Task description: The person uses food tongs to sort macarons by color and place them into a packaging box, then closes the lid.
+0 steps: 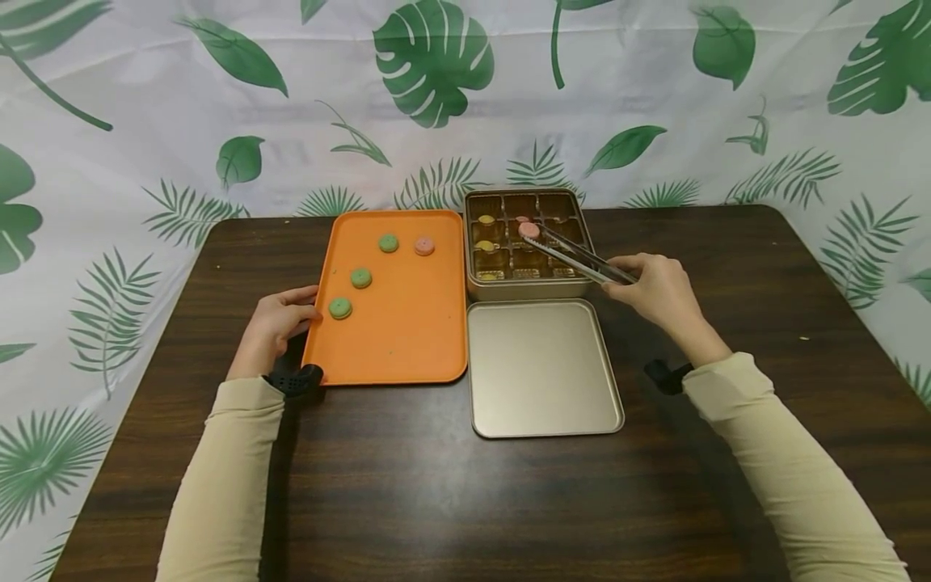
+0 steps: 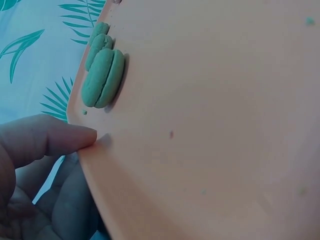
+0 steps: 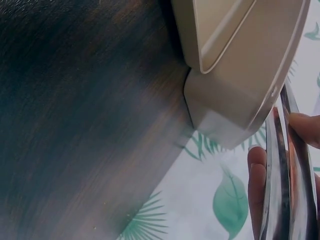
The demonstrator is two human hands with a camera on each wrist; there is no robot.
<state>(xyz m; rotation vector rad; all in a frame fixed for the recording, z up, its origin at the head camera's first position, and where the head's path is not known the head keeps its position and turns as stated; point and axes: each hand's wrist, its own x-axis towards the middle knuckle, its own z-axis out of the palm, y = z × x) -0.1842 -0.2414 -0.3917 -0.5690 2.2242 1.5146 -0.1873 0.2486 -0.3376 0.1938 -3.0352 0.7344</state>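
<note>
In the head view my right hand grips metal tongs, also seen in the right wrist view. A pink macaron sits between the tong tips, over the divided insert of a gold tin. Yellow macarons and a few pink pieces show in its compartments. My left hand pinches the left rim of an orange tray, thumb on top and fingers below. On the tray are green macarons and one pink macaron. In the left wrist view, green macarons line up beyond the thumb.
The gold lid lies on the dark wooden table, in front of the tin and right of the tray. A leaf-patterned white cloth hangs behind the table. Small crumbs dot the tray.
</note>
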